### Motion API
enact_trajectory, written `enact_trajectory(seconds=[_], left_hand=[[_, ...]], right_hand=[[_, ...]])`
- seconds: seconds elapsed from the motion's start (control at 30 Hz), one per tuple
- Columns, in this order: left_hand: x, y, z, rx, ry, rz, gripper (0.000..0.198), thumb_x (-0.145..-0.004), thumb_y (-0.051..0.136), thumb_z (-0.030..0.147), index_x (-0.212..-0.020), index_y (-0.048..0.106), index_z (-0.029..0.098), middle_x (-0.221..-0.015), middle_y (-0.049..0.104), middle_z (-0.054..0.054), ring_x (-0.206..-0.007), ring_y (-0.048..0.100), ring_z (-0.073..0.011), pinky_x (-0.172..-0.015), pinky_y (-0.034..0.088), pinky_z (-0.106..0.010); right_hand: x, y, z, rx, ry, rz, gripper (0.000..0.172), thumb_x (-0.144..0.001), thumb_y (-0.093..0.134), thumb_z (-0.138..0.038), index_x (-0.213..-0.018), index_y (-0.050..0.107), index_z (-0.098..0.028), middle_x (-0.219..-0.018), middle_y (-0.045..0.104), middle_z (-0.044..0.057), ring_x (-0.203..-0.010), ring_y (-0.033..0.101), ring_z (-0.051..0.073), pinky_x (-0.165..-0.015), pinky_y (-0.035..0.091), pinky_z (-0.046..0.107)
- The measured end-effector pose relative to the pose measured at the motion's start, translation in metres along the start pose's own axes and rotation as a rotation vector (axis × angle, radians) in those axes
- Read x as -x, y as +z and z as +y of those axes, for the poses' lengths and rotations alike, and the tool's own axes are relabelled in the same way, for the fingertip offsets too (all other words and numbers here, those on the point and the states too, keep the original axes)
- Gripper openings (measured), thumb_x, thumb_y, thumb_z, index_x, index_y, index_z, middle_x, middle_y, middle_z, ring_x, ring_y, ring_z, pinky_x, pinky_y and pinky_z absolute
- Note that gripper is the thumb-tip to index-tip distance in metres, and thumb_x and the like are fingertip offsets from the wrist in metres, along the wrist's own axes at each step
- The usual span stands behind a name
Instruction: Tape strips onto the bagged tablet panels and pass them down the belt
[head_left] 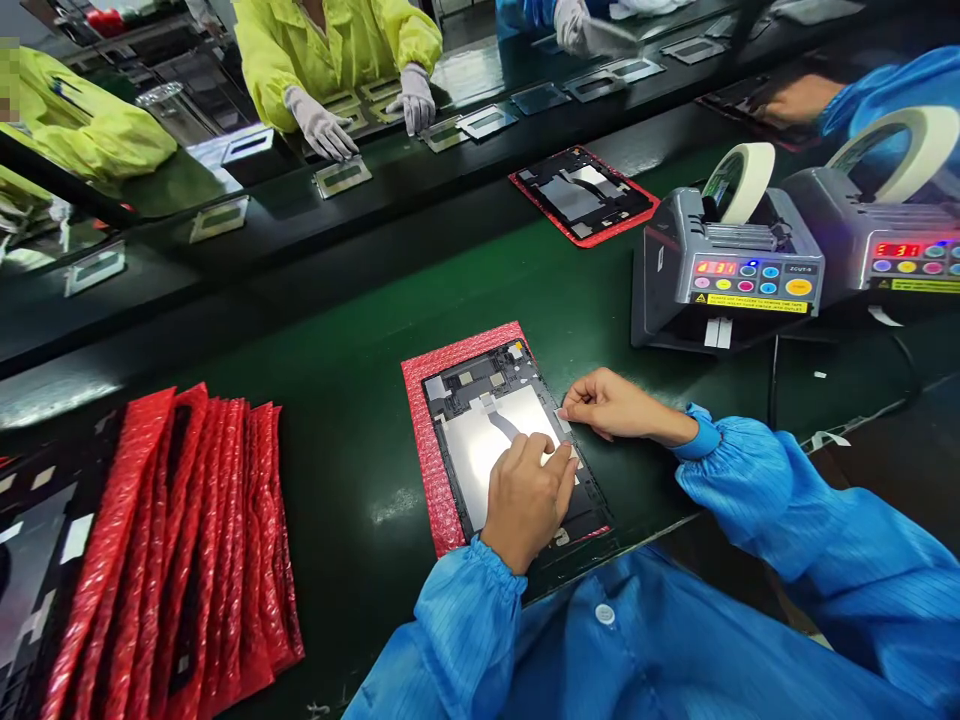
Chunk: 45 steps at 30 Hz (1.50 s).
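Two bare hands at an opened tablet panel, lower centre on a green conveyor belt

The tablet panel lies on a red bubble-wrap bag, its silver sheet crossed by a flat ribbon cable. The left hand is curled narrow, its fingertips down on the sheet beside the cable; whether it grips anything is hidden. The right hand reaches in from the right, pinched narrow at the panel's right edge, near a small pale tab. A pile of red bubble-wrap bags fills the lower left. Two tape dispensers stand at right. Another panel on a red bag lies upper centre. At upper left, a co-worker's gloved hands rest among metal frames.
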<state>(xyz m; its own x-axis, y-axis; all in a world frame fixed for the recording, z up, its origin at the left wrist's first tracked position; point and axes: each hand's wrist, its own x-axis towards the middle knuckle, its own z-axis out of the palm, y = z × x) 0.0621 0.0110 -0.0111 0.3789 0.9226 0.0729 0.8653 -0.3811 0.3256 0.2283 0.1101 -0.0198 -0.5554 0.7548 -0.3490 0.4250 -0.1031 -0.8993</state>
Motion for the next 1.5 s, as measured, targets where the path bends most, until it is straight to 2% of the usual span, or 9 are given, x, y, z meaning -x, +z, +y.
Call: enact_trajectory(seconds=[0.27,0.6,0.83,0.93,1.03,1.1,1.17,1.3,1.5], left_hand=[[-0.005,-0.001,0.006,-0.069,-0.059,-0.005,0.034,-0.091,0.04,0.033,-0.121,0.05,0.023,-0.091,0.054,-0.004,-0.086,0.048,-0.0181,-0.067,0.037,-0.029],[-0.009,-0.003,0.009,-0.11,-0.103,-0.072,0.035,-0.092,0.035,0.037,-0.12,0.051,0.025,-0.09,0.052,-0.003,-0.086,0.048,-0.0185,-0.066,0.038,-0.031],[-0.008,-0.003,0.008,-0.078,-0.112,-0.052,0.034,-0.09,0.038,0.037,-0.119,0.053,0.026,-0.089,0.055,-0.004,-0.085,0.05,-0.0192,-0.065,0.038,-0.03],[-0.011,-0.004,0.006,0.037,-0.159,-0.022,0.033,-0.09,0.039,0.036,-0.115,0.057,0.025,-0.088,0.058,-0.004,-0.082,0.053,-0.018,-0.066,0.039,-0.029],[-0.022,-0.006,0.002,0.285,-0.336,-0.022,0.032,-0.089,0.039,0.039,-0.092,0.065,0.02,-0.077,0.063,-0.004,-0.07,0.058,-0.0146,-0.063,0.04,-0.026],[-0.032,-0.006,-0.003,0.457,-0.48,-0.081,0.033,-0.085,0.045,0.042,-0.072,0.062,0.017,-0.06,0.061,-0.003,-0.057,0.058,-0.013,-0.058,0.041,-0.024],[-0.041,-0.005,-0.008,0.588,-0.563,-0.167,0.033,-0.081,0.051,0.043,-0.062,0.057,0.016,-0.047,0.056,-0.001,-0.046,0.056,-0.0121,-0.053,0.041,-0.023],[-0.05,0.002,-0.017,0.722,-0.602,-0.271,0.028,-0.076,0.055,0.041,-0.063,0.053,0.017,-0.045,0.056,0.0,-0.037,0.056,-0.0131,-0.039,0.037,-0.02],[-0.045,0.009,-0.017,0.788,-0.671,-0.25,0.024,-0.074,0.059,0.039,-0.071,0.051,0.017,-0.047,0.058,0.0,-0.04,0.058,-0.0151,-0.033,0.036,-0.017]], right_hand=[[0.0,0.001,0.003,0.027,0.002,0.015,0.021,-0.076,0.055,-0.034,-0.069,0.057,-0.014,-0.044,0.046,-0.005,-0.032,0.04,0.007,-0.032,0.025,0.018],[0.001,0.003,0.0,0.09,-0.024,0.093,0.022,-0.076,0.055,-0.032,-0.065,0.057,-0.014,-0.046,0.051,-0.004,-0.034,0.046,0.007,-0.036,0.029,0.017],[0.001,0.003,0.002,0.077,-0.022,0.124,0.015,-0.075,0.055,-0.027,-0.069,0.06,-0.014,-0.045,0.054,-0.004,-0.034,0.049,0.008,-0.035,0.03,0.017],[0.0,0.004,0.003,0.054,-0.027,0.151,0.014,-0.075,0.055,-0.026,-0.068,0.058,-0.014,-0.044,0.052,-0.004,-0.033,0.049,0.008,-0.034,0.031,0.017],[0.0,0.005,0.006,-0.012,-0.014,0.182,0.015,-0.075,0.056,-0.027,-0.067,0.056,-0.015,-0.043,0.051,-0.005,-0.032,0.048,0.008,-0.032,0.031,0.017],[0.0,0.005,0.007,-0.036,-0.016,0.194,0.016,-0.076,0.056,-0.028,-0.067,0.055,-0.015,-0.043,0.051,-0.005,-0.032,0.048,0.008,-0.032,0.031,0.017],[0.0,0.005,0.007,-0.04,-0.022,0.201,0.017,-0.076,0.056,-0.028,-0.067,0.055,-0.015,-0.043,0.051,-0.004,-0.032,0.047,0.008,-0.032,0.032,0.017],[0.003,0.007,0.007,0.014,-0.036,0.228,0.019,-0.079,0.055,-0.03,-0.069,0.057,-0.015,-0.04,0.052,-0.004,-0.032,0.047,0.009,-0.034,0.032,0.018],[0.012,0.01,0.007,0.211,-0.107,0.322,0.02,-0.081,0.053,-0.029,-0.07,0.062,-0.014,-0.043,0.054,-0.002,-0.039,0.049,0.01,-0.044,0.035,0.02]])
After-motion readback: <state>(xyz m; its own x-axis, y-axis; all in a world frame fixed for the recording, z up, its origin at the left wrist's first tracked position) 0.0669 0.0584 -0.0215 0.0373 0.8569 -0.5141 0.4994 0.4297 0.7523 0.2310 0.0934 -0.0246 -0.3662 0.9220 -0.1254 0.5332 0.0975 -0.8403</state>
